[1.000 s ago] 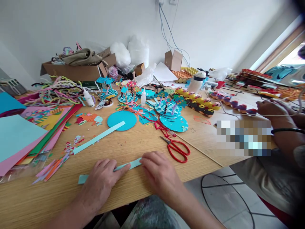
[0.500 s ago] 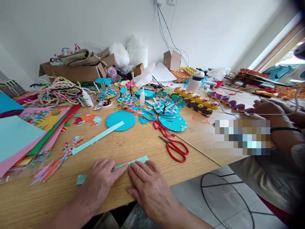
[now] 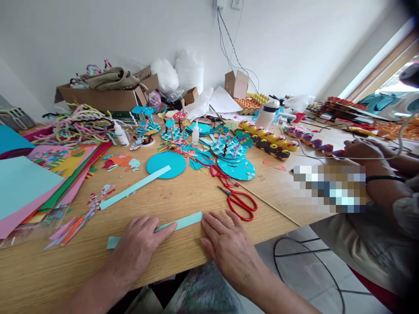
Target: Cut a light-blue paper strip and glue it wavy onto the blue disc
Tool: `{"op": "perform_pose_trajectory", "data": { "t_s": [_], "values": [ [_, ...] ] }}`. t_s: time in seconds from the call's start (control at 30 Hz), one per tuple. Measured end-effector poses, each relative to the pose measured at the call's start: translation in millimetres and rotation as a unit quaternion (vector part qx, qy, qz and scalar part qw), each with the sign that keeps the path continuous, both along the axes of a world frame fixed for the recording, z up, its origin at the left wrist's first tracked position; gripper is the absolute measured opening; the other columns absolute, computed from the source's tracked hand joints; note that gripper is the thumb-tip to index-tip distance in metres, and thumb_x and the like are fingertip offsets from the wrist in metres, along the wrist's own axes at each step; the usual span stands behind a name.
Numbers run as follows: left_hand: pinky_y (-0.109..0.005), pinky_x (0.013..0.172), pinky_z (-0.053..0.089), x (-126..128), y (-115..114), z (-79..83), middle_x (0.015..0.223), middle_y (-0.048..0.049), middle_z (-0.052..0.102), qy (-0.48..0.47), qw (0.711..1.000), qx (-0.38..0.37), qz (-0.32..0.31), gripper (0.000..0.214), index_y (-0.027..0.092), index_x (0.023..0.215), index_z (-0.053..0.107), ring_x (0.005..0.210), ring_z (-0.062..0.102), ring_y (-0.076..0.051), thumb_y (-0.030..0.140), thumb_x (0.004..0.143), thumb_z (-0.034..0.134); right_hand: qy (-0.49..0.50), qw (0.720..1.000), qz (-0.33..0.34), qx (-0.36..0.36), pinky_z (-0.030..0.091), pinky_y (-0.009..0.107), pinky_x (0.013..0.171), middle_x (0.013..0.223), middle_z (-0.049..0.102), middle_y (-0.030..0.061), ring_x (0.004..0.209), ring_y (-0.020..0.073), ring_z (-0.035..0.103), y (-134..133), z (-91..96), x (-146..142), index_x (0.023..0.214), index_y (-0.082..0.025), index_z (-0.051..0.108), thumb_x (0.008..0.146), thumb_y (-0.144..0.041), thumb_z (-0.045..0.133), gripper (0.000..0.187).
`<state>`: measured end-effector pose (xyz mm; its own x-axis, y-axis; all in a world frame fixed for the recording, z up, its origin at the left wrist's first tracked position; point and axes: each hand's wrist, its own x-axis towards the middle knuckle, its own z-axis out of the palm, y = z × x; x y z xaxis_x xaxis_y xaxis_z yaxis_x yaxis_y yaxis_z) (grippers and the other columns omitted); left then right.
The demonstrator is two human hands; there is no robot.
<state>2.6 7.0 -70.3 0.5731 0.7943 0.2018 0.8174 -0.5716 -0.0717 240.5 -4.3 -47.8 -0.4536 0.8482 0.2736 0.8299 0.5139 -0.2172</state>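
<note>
A light turquoise paper strip (image 3: 190,221) lies slantwise near the table's front edge. My left hand (image 3: 140,244) holds it down against the wood, fingers bent over it and thumb stretched along it, hiding its middle. One short end shows left of that hand. At the strip's right end rests my right hand (image 3: 225,240), flat on the table with fingers extended and holding nothing. A second turquoise strip (image 3: 134,187) lies farther off, its upper end over a blue paper disc (image 3: 166,165). Red-handled scissors (image 3: 241,205) lie beyond my right hand.
Coloured paper sheets (image 3: 26,187) are stacked at left, with paper scraps (image 3: 73,224) beside them. Glue bottles (image 3: 121,134), fish decorations and painted egg-carton pieces (image 3: 270,139) stand farther back. A thin wooden stick (image 3: 268,203) lies at right, near another person's hands (image 3: 366,150).
My right hand has slid to the right along the strip to its end, uncovering more of it. The left hand stays on the strip.
</note>
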Motion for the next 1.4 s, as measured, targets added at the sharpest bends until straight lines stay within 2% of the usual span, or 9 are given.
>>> {"op": "perform_pose_trajectory", "data": {
  "t_s": [0.1, 0.2, 0.3, 0.43, 0.57, 0.67, 0.83, 1.03, 1.4],
  "values": [
    [-0.031, 0.069, 0.039, 2.2, -0.2, 2.7, 0.074, 0.0016, 0.049, 0.009, 1.0, 0.004, 0.006, 0.049, 0.035, 0.119, 0.051, 0.074, 0.047, -0.015, 0.004, 0.08, 0.049, 0.004, 1.0, -0.009, 0.023, 0.03, 0.045, 0.098, 0.114, 0.061, 0.0056, 0.106, 0.0218, 0.053, 1.0, 9.2, -3.1, 0.108, -0.019, 0.058, 0.088, -0.026, 0.046, 0.025],
    [-0.032, 0.07, 0.04, 5.1, -0.3, 9.6, 0.074, 0.0012, 0.051, 0.015, 1.0, -0.005, 0.008, 0.045, 0.033, 0.118, 0.052, 0.074, 0.049, -0.016, 0.007, 0.082, 0.049, 0.002, 0.998, 0.051, 0.025, 0.035, 0.039, 0.098, 0.123, 0.055, 0.0101, 0.111, 0.0208, 0.049, 3.5, 12.4, -15.0, 0.118, -0.013, 0.051, 0.088, -0.023, 0.045, 0.033],
    [-0.032, 0.071, 0.041, 6.3, 0.5, 19.3, 0.074, 0.0011, 0.053, 0.024, 0.999, -0.034, 0.014, 0.042, 0.033, 0.116, 0.054, 0.075, 0.052, -0.017, 0.008, 0.082, 0.049, -0.005, 0.995, 0.103, -0.02, 0.04, 0.034, 0.096, 0.119, 0.058, 0.0091, 0.109, 0.0193, 0.051, 7.0, 5.4, -25.7, 0.114, -0.014, 0.053, 0.086, -0.024, 0.049, 0.031],
    [-0.032, 0.07, 0.042, -1.1, 0.9, 27.1, 0.073, 0.002, 0.056, 0.02, 0.997, -0.069, 0.03, 0.044, 0.03, 0.117, 0.053, 0.074, 0.056, -0.016, 0.005, 0.082, 0.046, 0.003, 0.994, 0.107, -0.022, 0.04, 0.034, 0.098, 0.122, 0.055, 0.0103, 0.115, 0.0201, 0.048, 8.4, -6.8, -27.2, 0.118, -0.012, 0.051, 0.084, -0.026, 0.053, 0.037],
    [-0.032, 0.072, 0.043, -18.5, -3.2, 23.7, 0.075, 0.0013, 0.058, -0.001, 0.998, -0.047, 0.04, 0.048, 0.026, 0.123, 0.047, 0.074, 0.057, -0.015, 0.003, 0.082, 0.041, 0.0, 0.994, 0.107, -0.023, 0.038, 0.036, 0.1, 0.126, 0.052, 0.011, 0.118, 0.0215, 0.045, 6.3, -7.7, -24.4, 0.12, -0.014, 0.049, 0.085, -0.027, 0.051, 0.038],
    [-0.033, 0.073, 0.044, -28.1, -9.0, 17.5, 0.078, 0.0001, 0.058, -0.007, 0.999, -0.006, 0.036, 0.046, 0.026, 0.121, 0.049, 0.075, 0.056, -0.016, 0.004, 0.082, 0.04, -0.008, 0.994, 0.108, -0.032, 0.037, 0.037, 0.1, 0.126, 0.05, 0.0103, 0.118, 0.0226, 0.044, 5.4, -5.4, -25.4, 0.12, -0.017, 0.049, 0.086, -0.028, 0.049, 0.037],
    [-0.037, 0.086, 0.039, -12.8, -20.7, 9.3, 0.099, -0.0048, 0.061, -0.028, 0.996, 0.09, -0.011, 0.039, 0.022, 0.113, 0.055, 0.095, 0.051, -0.02, 0.005, 0.083, 0.038, -0.012, 0.994, 0.103, -0.029, 0.038, 0.038, 0.098, 0.122, 0.051, 0.009, 0.113, 0.0227, 0.047, 4.8, -3.8, -29.2, 0.117, -0.02, 0.051, 0.085, -0.029, 0.05, 0.032],
    [-0.034, 0.081, 0.043, 14.4, -23.7, 9.2, 0.099, -0.0061, 0.063, -0.003, 0.997, 0.075, -0.009, 0.033, 0.016, 0.111, 0.056, 0.093, 0.054, -0.02, 0.007, 0.083, 0.041, -0.024, 0.995, 0.098, -0.009, 0.039, 0.037, 0.096, 0.12, 0.052, 0.0093, 0.11, 0.0221, 0.049, 4.1, -1.8, -31.9, 0.115, -0.022, 0.051, 0.084, -0.029, 0.054, 0.032],
    [-0.036, 0.077, 0.041, 15.2, -24.3, 13.3, 0.094, -0.0038, 0.065, -0.035, 0.996, 0.079, 0.011, 0.03, 0.018, 0.106, 0.059, 0.086, 0.056, -0.021, 0.013, 0.077, 0.056, -0.032, 0.994, 0.1, -0.008, 0.039, 0.038, 0.096, 0.119, 0.051, 0.0103, 0.111, 0.0235, 0.048, 3.0, -1.2, -33.4, 0.115, -0.023, 0.051, 0.083, -0.03, 0.055, 0.033]
  ]
}}
